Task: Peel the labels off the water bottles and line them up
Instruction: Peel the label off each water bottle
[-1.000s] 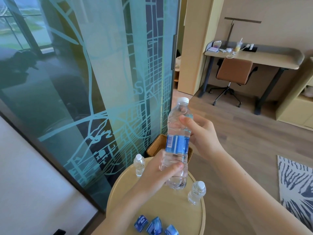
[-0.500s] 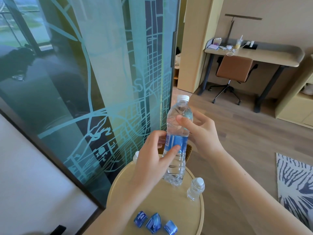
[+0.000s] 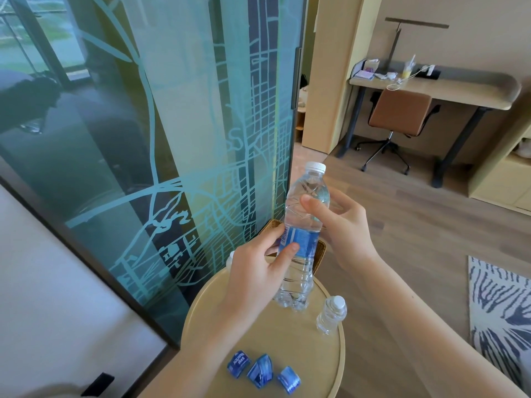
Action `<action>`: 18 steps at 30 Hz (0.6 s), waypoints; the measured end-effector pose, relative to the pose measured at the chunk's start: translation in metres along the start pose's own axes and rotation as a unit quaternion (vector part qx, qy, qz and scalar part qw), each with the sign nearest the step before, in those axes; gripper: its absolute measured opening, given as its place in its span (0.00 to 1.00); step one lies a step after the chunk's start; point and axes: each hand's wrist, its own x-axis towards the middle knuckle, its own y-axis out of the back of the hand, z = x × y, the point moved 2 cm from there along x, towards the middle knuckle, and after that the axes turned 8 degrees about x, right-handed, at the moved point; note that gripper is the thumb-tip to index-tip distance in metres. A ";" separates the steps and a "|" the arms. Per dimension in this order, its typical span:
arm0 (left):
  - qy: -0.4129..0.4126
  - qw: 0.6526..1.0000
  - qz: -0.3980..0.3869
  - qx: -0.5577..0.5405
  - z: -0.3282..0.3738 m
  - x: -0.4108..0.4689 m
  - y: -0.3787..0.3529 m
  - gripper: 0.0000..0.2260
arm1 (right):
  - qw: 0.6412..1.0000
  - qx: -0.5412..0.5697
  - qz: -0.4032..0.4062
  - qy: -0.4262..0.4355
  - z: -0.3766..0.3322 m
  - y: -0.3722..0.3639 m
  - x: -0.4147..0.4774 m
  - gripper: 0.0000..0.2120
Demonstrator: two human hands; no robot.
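Note:
A clear water bottle (image 3: 304, 225) with a white cap and a blue label (image 3: 306, 243) is held upright above the round wooden table (image 3: 275, 337). My right hand (image 3: 344, 228) grips its upper part from the right, thumb across the front. My left hand (image 3: 258, 271) holds it at the label, thumb and fingertips pinching the label's left edge. A small bare bottle (image 3: 332, 314) stands on the table to the right. The cap of another bottle (image 3: 230, 258) peeks out behind my left hand. Three curled blue labels (image 3: 263, 370) lie at the table's near edge.
A tall glass panel (image 3: 172, 139) with a map pattern stands close on the left. A woven basket (image 3: 320, 254) sits behind the table. Farther off are a desk (image 3: 436, 87), a brown chair (image 3: 399, 113) and a patterned rug (image 3: 500, 317) on wooden floor.
My left hand moved up from the bottle's lower body to the label's left edge. The bottle stayed upright in my right hand.

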 end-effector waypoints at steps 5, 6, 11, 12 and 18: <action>0.010 1.000 0.012 0.000 -0.002 -0.003 -0.002 0.20 | 1.000 -0.012 0.019 -0.004 0.004 0.001 -0.003 0.10; 0.011 1.000 0.013 0.001 -0.004 -0.003 -0.003 0.19 | 1.000 -0.014 0.023 -0.005 0.005 0.001 -0.003 0.11; 0.063 0.998 0.024 -0.020 -0.015 -0.004 0.001 0.13 | 0.999 -0.007 0.029 -0.020 0.008 0.001 -0.007 0.10; 0.072 0.997 0.024 -0.024 -0.014 -0.004 0.002 0.12 | 0.999 -0.003 0.029 -0.026 0.008 0.002 -0.008 0.11; 0.144 0.986 0.024 -0.081 -0.003 -0.007 -0.002 0.12 | 0.998 0.011 0.043 -0.032 0.013 0.000 -0.010 0.17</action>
